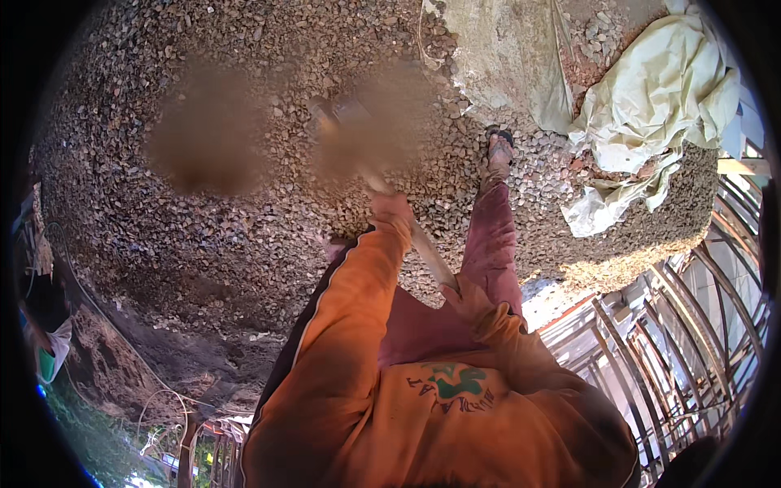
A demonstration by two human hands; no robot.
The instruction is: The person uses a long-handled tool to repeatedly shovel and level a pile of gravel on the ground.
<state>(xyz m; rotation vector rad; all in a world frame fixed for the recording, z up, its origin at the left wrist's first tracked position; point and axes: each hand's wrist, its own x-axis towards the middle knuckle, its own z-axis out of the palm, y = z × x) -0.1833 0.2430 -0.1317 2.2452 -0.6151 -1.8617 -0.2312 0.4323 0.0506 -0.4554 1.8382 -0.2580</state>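
Observation:
A long-handled tool with a pale wooden handle point(431, 254) slants across in front of my body. My left hand point(392, 210) wraps around it partway along. Lower down, my right hand point(465, 298) grips the handle near its end, close to my right thigh. The far end of the tool lies over the gravel point(293, 244); a brown blur covers much of its head, so I cannot tell its kind. My right foot, in a dark sandal point(498, 134), stands on the stones.
A pale, dirty sheet point(512, 61) lies at the far side. To its right is a crumpled whitish sheet point(651, 89). Curved poles point(675, 317) form a framework at the right. Dark soil point(114, 358) edges the gravel at lower left. A second brown blur covers stones at left.

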